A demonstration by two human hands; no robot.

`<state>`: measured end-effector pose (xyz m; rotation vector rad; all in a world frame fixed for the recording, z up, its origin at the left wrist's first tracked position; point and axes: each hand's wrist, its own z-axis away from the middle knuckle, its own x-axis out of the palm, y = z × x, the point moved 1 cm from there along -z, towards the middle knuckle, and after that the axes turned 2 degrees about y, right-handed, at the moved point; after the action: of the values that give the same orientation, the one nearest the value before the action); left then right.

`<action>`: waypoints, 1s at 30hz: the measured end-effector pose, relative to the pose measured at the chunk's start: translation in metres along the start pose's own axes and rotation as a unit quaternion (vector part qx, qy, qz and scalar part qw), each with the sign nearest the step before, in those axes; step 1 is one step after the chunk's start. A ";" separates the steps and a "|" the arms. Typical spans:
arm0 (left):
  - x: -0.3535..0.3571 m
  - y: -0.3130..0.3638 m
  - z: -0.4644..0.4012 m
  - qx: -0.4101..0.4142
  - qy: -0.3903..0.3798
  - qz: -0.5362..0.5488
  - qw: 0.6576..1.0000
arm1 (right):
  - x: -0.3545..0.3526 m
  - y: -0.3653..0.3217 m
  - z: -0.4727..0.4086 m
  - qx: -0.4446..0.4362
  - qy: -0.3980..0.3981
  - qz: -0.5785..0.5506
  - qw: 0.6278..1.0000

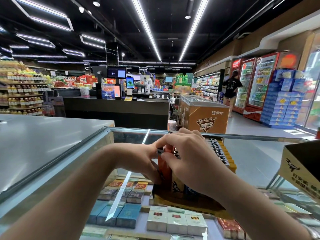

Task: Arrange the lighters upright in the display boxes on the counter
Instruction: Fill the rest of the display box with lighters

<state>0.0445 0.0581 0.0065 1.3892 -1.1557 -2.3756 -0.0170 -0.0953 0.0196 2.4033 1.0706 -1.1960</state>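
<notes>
A yellow display box (pixel 181 201) stands on the glass counter (pixel 259 158), packed with upright lighters; a row of yellow lighters (pixel 223 153) with metal tops lines its right side. Both hands meet at the box's left end around several red lighters (pixel 165 172) standing upright. My left hand (pixel 140 160) grips them from the left, fingers low on their bodies. My right hand (pixel 188 153) curls over their tops, thumb pressing the front. Much of the box's inside is hidden by my right hand.
A second yellow cardboard box (pixel 301 168) sits at the counter's right edge. Cigarette packs (pixel 174 220) lie under the glass. A grey countertop (pixel 43 135) stretches left. Beyond are a checkout desk (pixel 117 108), an orange freezer (pixel 204 113) and a person (pixel 232 85) by the drink coolers.
</notes>
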 end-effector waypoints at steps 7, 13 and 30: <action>0.001 -0.001 -0.001 0.011 0.016 0.001 1.000 | 0.003 -0.004 0.004 -0.004 0.011 0.105 0.994; 0.003 0.001 0.002 0.021 0.023 -0.009 0.999 | -0.002 -0.002 0.005 0.013 -0.036 0.115 0.993; 0.006 0.004 -0.003 -0.018 0.048 0.020 0.999 | -0.030 0.092 0.018 0.476 -0.142 -0.171 0.851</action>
<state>0.0426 0.0505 0.0041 1.4367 -1.0998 -2.2654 0.0257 -0.1839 0.0226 2.5282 0.9482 -2.6160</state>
